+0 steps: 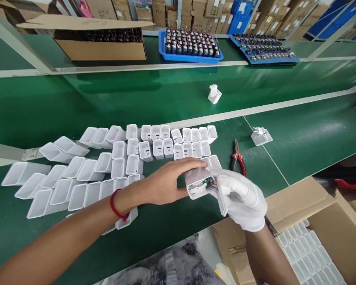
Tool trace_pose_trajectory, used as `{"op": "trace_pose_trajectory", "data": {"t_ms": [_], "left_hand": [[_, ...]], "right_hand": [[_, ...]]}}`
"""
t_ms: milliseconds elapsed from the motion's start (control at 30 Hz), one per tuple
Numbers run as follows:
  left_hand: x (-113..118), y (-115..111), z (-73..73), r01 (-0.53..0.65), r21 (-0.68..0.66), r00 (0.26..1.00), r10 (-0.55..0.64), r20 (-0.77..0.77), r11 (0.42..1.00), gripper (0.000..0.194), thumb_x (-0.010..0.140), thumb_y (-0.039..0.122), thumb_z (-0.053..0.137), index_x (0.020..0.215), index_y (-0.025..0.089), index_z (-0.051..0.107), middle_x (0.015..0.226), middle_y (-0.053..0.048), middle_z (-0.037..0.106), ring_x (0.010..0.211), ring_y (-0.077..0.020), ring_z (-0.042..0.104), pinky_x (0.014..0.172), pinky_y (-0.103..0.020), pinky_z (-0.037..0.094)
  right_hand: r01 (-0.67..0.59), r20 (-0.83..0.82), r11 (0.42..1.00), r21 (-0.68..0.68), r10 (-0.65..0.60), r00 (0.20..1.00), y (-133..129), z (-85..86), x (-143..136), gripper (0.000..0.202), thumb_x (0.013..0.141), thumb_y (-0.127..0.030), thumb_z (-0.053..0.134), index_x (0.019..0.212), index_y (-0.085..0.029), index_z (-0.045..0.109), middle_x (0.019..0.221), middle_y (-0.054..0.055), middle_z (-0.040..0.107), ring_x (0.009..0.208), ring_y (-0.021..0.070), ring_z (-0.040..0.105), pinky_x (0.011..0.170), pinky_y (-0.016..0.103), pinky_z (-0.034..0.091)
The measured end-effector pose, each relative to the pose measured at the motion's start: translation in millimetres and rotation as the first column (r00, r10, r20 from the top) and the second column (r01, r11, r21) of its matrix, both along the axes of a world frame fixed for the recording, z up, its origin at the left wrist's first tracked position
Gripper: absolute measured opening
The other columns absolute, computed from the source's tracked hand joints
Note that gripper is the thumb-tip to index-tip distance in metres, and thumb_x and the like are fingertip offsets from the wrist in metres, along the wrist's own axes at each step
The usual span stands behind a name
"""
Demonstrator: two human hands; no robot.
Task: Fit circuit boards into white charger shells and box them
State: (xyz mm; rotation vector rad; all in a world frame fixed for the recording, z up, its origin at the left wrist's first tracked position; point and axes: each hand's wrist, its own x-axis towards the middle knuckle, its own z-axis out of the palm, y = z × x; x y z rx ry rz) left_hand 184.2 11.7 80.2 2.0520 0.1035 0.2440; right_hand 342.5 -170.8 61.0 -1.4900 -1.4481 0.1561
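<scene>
My left hand (160,184), bare with a red cord bracelet (118,206) on the wrist, is closed round a white plastic housing (199,181). The housing's open end faces me, and a green circuit board and dark and red wires show inside. My right hand (240,198), in a white glove, pinches a flat white end cover (222,198) beside that opening. Wires run from the housing toward the cover; where they end is hidden. Several white open housings (118,169) stand or lie in rows left of and behind my hands.
Red-and-black pliers (237,158) lie right of the rows. Two white housings with parts sticking out, one farther back (214,95) and one at right (261,136), stand apart. Blue trays (192,59) and a cardboard box (103,49) are on the shelf; a carton (335,225) of white housings sits lower right.
</scene>
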Motion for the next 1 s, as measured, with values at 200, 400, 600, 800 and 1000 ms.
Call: {"op": "trace_pose_trajectory", "data": {"t_ms": [200,400,600,800,1000], "left_hand": [[0.7,-0.3,1.9,0.001,-0.022,1.0,-0.001,-0.021,1.0,0.052,0.086,0.029,0.071,0.135,0.025,0.053,0.139,-0.008,0.06,0.128,-0.0271,0.058,0.103,-0.038,0.053],[0.1,-0.9,-1.0,-0.017,-0.037,0.999,0.015,-0.046,0.999,0.056,0.083,0.03,0.073,0.135,0.026,0.053,0.138,-0.008,0.06,0.125,-0.028,0.059,0.101,-0.038,0.054],[-1.2,-0.6,-1.9,-0.028,-0.064,0.998,0.025,-0.05,0.998,0.059,0.08,0.03,0.076,0.134,0.026,0.054,0.137,-0.008,0.06,0.121,-0.0274,0.062,0.1,-0.038,0.053],[-2.1,1.3,-1.9,-0.054,-0.136,0.994,0.04,-0.1,0.989,0.067,0.072,0.027,0.083,0.133,0.027,0.055,0.128,-0.007,0.065,0.108,-0.0265,0.066,0.094,-0.039,0.055],[-1.8,0.2,-2.3,-0.061,-0.137,0.994,0.047,-0.103,0.989,0.068,0.071,0.031,0.085,0.132,0.026,0.054,0.12,-0.006,0.066,0.096,-0.0233,0.065,0.084,-0.037,0.056]], "right_hand": [[-0.032,-0.065,0.999,-0.002,0.032,0.997,3.0,-6.1,3.7,0.062,0.079,-0.008,0.075,0.132,-0.036,0.059,0.126,0.004,0.07,0.107,0.0249,0.072,0.088,0.037,0.064],[-0.024,-0.14,0.999,0.047,0.03,0.99,13.0,-5.3,3.8,0.052,0.078,-0.006,0.075,0.121,-0.032,0.063,0.116,0.005,0.073,0.102,0.0236,0.073,0.084,0.037,0.064],[0.006,-0.248,0.998,0.067,0.01,0.969,17.7,-4.3,0.7,0.046,0.075,-0.009,0.08,0.114,-0.028,0.067,0.111,0.006,0.075,0.098,0.0229,0.074,0.082,0.034,0.065],[0.032,-0.355,0.998,0.053,-0.012,0.935,22.0,-7.7,-0.4,0.043,0.076,-0.019,0.083,0.115,-0.03,0.069,0.108,0.003,0.076,0.09,0.0199,0.076,0.082,0.031,0.065],[0.054,-0.457,0.998,-0.043,-0.067,0.887,21.8,-15.8,-3.0,0.056,0.081,-0.024,0.08,0.132,-0.031,0.06,0.11,0.003,0.076,0.098,0.0201,0.075,0.092,0.035,0.062]]}}
